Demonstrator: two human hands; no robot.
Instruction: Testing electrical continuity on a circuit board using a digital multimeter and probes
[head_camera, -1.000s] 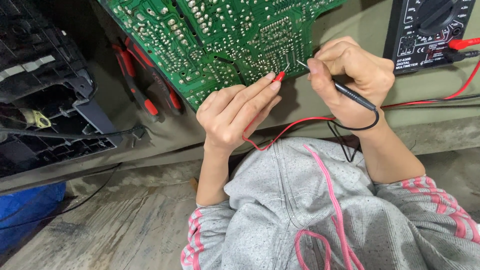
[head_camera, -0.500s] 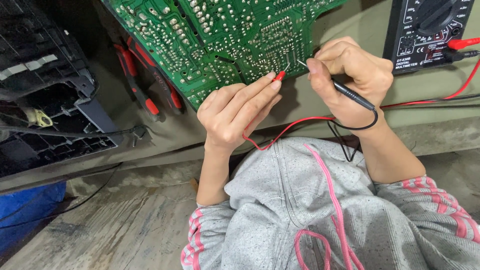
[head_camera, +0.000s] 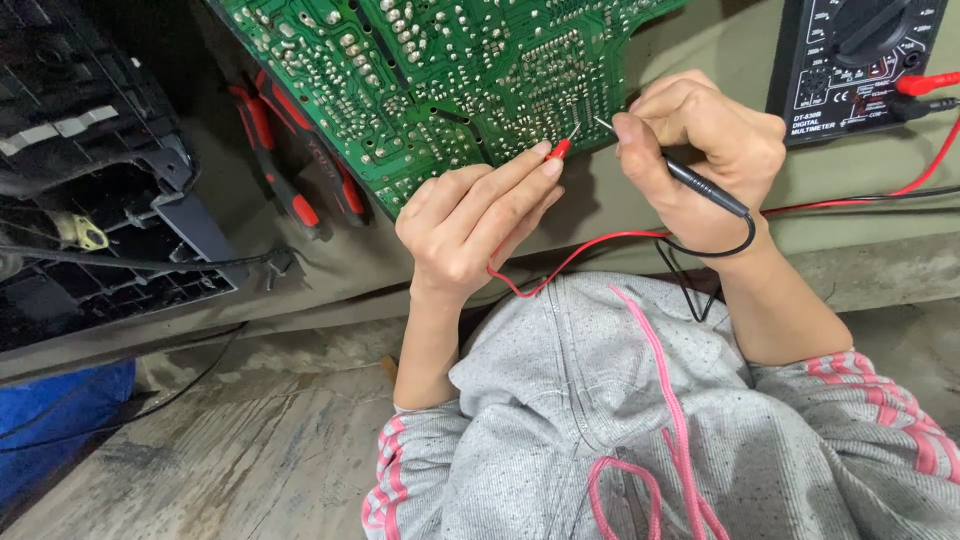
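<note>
The left hand (head_camera: 470, 230) pinches the red probe (head_camera: 558, 150), the right hand (head_camera: 705, 150) grips the black probe (head_camera: 690, 180); both tips touch the green circuit board (head_camera: 450, 80) lying on the surface (head_camera: 700, 215), black multimeter (head_camera: 860, 60) just right.

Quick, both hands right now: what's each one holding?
Left hand: closed on the red probe, tip at the green circuit board.
Right hand: closed on the black probe, tip at the board.
</note>
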